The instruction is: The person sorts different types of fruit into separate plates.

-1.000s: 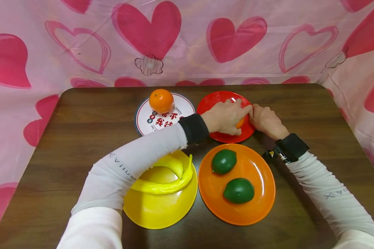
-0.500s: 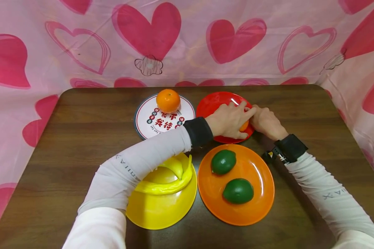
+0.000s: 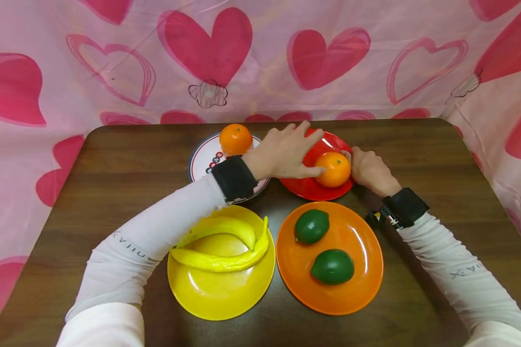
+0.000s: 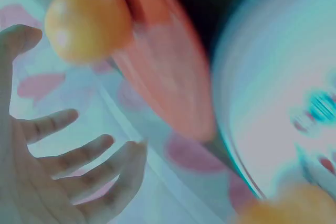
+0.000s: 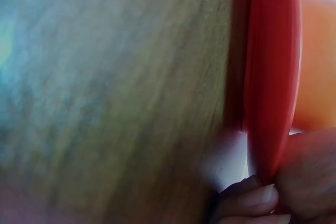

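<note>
On the red plate [image 3: 295,185] at the back right sits an orange [image 3: 333,169]. My left hand [image 3: 282,152] hovers just left of that orange, its fingers spread; the left wrist view shows a gap between the thumb and the orange [image 4: 89,22]. At the plate's right edge, my right hand [image 3: 369,166] pinches the rim. In the right wrist view, thumb and fingertips lie on either side of the red plate [image 5: 273,72]. A second orange [image 3: 236,140] rests on the white plate [image 3: 195,166] with printed characters, partly hidden by my left wrist.
Nearer the front stand a yellow plate [image 3: 217,303] bearing two bananas [image 3: 226,262] and an orange plate [image 3: 330,301] with two green limes [image 3: 332,266]. The brown wooden table [image 3: 113,193] ends at a pink heart-print cloth [image 3: 265,58] behind.
My left hand has let go of the orange on the red plate and drawn back to the left. The other orange rolled slightly rightward on the white plate. My right hand stays on the rim.
</note>
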Tool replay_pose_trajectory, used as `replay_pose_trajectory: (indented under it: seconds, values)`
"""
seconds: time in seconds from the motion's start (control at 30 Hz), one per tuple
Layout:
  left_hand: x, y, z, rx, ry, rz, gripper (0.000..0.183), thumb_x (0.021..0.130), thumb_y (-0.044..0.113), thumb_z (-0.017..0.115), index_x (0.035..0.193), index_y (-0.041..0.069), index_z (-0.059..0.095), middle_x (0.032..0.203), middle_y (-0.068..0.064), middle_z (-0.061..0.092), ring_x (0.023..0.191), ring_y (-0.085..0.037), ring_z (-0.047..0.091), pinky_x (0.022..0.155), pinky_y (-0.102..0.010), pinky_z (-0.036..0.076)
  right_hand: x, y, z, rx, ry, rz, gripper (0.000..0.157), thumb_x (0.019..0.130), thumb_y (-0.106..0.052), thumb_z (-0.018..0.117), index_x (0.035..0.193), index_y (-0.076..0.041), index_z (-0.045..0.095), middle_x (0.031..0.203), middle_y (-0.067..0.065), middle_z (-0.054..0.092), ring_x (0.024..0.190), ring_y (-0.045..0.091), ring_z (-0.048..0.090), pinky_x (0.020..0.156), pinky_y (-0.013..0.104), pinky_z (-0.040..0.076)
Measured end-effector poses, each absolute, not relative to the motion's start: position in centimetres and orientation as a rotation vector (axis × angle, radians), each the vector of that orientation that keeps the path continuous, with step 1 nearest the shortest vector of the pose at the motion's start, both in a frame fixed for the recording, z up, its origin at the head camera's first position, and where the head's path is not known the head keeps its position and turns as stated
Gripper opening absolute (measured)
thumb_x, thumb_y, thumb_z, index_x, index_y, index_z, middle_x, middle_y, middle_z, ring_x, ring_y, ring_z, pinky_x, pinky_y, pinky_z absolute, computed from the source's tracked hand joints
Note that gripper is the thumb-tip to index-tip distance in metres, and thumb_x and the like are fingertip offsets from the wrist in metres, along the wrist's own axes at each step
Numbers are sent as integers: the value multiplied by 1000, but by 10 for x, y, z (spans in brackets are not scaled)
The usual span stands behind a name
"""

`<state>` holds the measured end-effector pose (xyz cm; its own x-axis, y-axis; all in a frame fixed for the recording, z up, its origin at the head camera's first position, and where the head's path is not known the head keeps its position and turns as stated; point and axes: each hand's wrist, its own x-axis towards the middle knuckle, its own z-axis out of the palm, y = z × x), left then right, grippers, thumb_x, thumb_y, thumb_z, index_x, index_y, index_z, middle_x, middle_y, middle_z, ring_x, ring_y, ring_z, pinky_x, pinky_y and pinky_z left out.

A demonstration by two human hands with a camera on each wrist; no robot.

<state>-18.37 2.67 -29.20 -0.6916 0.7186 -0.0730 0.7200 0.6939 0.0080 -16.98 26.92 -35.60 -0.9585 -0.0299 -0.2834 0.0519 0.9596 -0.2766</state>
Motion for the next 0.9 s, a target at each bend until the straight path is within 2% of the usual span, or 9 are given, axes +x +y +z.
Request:
replay_pose_trajectory:
  seconds: [0.17, 0.33, 0.43, 0.53, 0.63, 0.73, 0.9]
  values:
    - [-195, -31, -290, 1100, 2967, 40, 84, 85, 74, 44, 147, 18, 37, 142, -15, 43, 126, -34, 43, 101, -56, 39, -171, 270, -357, 3, 2835, -434, 62, 99, -57, 23, 113, 0, 45, 87, 21, 51, 80, 41, 56, 68, 50, 48]
    - [-209, -83, -289, 887, 2988, 82, 85, 84, 67, 52, 150, 17, 30, 146, -20, 37, 130, -43, 37, 100, -70, 32, -171, 273, -359, -34, 2814, -436, 61, 101, -55, 22, 111, 1, 44, 83, 18, 48, 76, 37, 54, 65, 45, 47]
    - [-216, -103, -285, 767, 2974, 121, 88, 82, 67, 55, 151, 19, 29, 148, -21, 34, 131, -47, 35, 99, -73, 31, -170, 275, -360, -53, 2826, -444, 60, 101, -54, 23, 110, 1, 45, 81, 18, 48, 74, 37, 54, 65, 45, 47]
    - [-219, -112, -282, 714, 2960, 179, 90, 79, 70, 57, 150, 20, 31, 148, -21, 33, 131, -47, 34, 100, -72, 31, -170, 275, -360, -51, 2852, -453, 61, 100, -55, 24, 109, 1, 45, 80, 18, 49, 73, 37, 55, 64, 45, 48]
    - [-218, -113, -286, 720, 2929, 215, 93, 77, 73, 58, 150, 21, 30, 148, -21, 31, 130, -45, 34, 98, -68, 37, -171, 276, -359, -32, 2844, -442, 63, 100, -57, 22, 111, 2, 45, 83, 19, 50, 74, 38, 55, 65, 46, 48]
    - [-216, -109, -292, 748, 2902, 233, 90, 78, 70, 59, 148, 20, 31, 147, -20, 30, 128, -44, 34, 93, -63, 45, -172, 277, -360, -18, 2841, -432, 65, 99, -57, 22, 112, 2, 45, 86, 21, 51, 77, 40, 56, 66, 49, 49]
    - [-217, -101, -307, 780, 2864, 209, 81, 82, 60, 62, 148, 20, 35, 142, -20, 33, 124, -39, 38, 90, -58, 49, -171, 276, -361, -17, 2839, -430, 63, 100, -56, 23, 112, 2, 44, 85, 20, 51, 76, 40, 56, 66, 49, 50]
